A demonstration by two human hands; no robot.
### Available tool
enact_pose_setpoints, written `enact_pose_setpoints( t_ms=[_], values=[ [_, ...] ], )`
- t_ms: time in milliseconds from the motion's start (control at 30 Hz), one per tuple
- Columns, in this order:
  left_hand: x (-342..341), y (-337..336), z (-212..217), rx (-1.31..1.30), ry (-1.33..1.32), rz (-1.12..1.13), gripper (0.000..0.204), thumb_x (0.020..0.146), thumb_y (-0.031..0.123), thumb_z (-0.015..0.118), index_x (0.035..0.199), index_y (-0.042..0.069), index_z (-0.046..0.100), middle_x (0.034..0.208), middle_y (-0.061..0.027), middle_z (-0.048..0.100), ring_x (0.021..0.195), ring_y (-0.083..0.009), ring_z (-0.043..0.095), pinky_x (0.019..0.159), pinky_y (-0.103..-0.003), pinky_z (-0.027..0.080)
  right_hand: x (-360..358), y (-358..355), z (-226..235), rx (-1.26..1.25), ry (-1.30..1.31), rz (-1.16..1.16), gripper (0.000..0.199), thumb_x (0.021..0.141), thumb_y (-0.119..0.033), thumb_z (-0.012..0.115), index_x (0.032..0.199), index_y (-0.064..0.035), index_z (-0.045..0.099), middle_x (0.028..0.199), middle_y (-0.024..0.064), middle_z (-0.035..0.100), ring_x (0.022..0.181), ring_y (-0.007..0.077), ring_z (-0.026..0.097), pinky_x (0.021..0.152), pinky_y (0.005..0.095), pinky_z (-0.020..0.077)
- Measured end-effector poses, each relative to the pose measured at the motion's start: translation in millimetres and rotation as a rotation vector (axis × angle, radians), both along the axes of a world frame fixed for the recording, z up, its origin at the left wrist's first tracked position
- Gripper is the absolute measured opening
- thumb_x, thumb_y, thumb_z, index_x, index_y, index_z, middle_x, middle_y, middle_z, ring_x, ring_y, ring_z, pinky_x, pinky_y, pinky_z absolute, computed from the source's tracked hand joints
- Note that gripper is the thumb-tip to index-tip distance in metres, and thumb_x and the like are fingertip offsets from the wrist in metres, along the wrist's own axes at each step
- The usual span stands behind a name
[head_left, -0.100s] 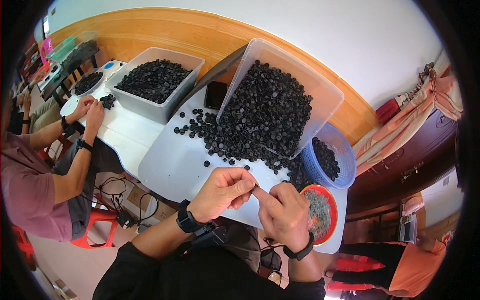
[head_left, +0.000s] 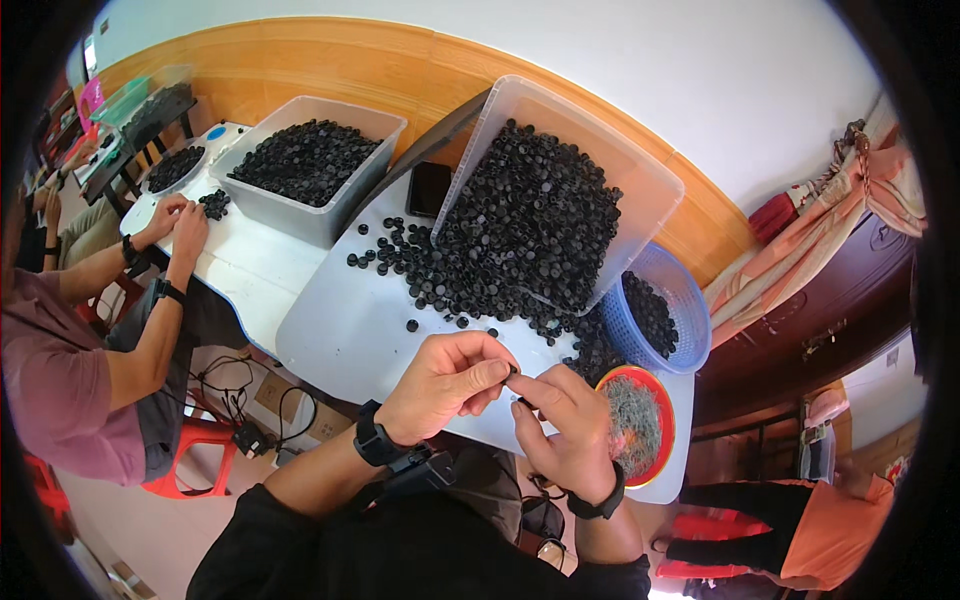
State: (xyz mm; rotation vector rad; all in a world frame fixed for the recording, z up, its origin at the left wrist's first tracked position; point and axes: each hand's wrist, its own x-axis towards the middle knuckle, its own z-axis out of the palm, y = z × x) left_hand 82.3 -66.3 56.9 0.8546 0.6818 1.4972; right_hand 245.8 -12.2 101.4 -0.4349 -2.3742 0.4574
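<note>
Over the table's near edge, my left hand pinches a small black cap between thumb and fingertips. My right hand is close beside it, its index fingertip against that cap. A second small dark piece, seemingly another cap, shows between my right thumb and curled fingers. Beyond both hands, a heap of loose black caps spreads out from a large clear plastic bin tipped toward me. Right of my right hand is a red bowl holding fine greyish-green scraps.
A blue perforated basket with black caps stands right of the bin. A phone lies left of it. On the adjoining table, another clear bin holds black pieces, and a co-worker's hands handle some. Cables lie on the floor.
My right thumb has dropped away from the index finger, exposing the dark piece in that hand. The cap in my left fingertips shows more clearly. The view has shifted slightly.
</note>
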Motion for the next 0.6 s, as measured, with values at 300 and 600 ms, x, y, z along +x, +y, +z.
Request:
enact_pose_setpoints(
  t_ms=[300, 600],
  values=[
    [10, -6, 8, 0.068, 0.067, 0.039, 0.020, 0.086, 0.019, 0.059, 0.093, 0.000, 0.057, 0.068, -0.0011, 0.055, 0.054, -0.0059, 0.047, 0.046, -0.018, 0.035, 12, -16, -5, -0.939, 0.258, 0.159, 0.033, 0.074, 0.009, 0.059, 0.107, 0.0005, 0.058, 0.074, 0.0002, 0.053, 0.062, 0.0054, 0.050, 0.053, 0.0201, 0.0424],
    [17, -12, 10, 0.059, 0.037, 0.015, 0.019, 0.087, 0.018, 0.059, 0.092, 0.000, 0.057, 0.068, -0.0005, 0.054, 0.053, -0.0056, 0.045, 0.045, -0.018, 0.033, 18, -22, -2, -0.818, 0.232, 0.133, 0.031, 0.074, 0.008, 0.060, 0.104, -0.0001, 0.059, 0.073, 0.0008, 0.053, 0.061, 0.0052, 0.049, 0.053, 0.0201, 0.0424]
  ],
)
